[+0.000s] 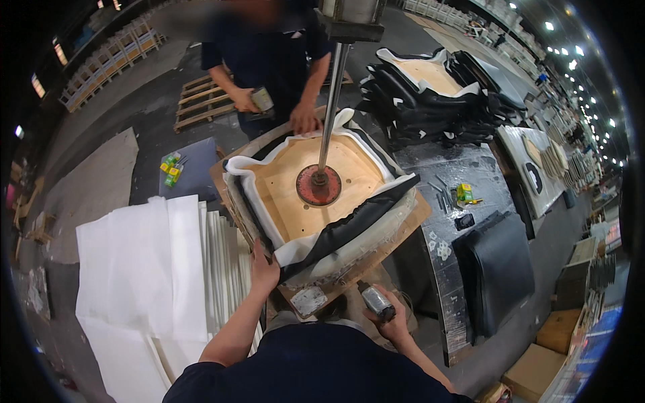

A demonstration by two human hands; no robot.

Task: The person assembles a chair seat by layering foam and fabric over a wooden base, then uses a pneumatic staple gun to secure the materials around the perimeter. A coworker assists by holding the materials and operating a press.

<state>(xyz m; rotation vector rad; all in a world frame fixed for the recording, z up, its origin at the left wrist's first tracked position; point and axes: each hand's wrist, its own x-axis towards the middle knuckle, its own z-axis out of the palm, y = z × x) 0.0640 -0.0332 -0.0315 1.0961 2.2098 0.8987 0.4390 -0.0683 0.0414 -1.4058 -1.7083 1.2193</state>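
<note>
Right hand (396, 321) wraps around a grey hand tool (376, 302). Left hand (265, 271) touches the black cover's (349, 227) near-left corner; can't tell if it pinches. Wooden panel (356, 161) sits mid-table, under a red disc (318, 185), white padding (250, 181) around it.

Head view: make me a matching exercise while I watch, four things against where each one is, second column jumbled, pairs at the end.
Things
1. left hand
2. right hand
3. red disc
4. white sheets

Places
A. on the wooden panel, at the foot of the metal rod
B. piled at the left of the picture, below the grey-blue pad
C. around a hand tool
D. at the near left corner of the padded panel

Pairs: 1-D, 2-C, 3-A, 4-B
</note>
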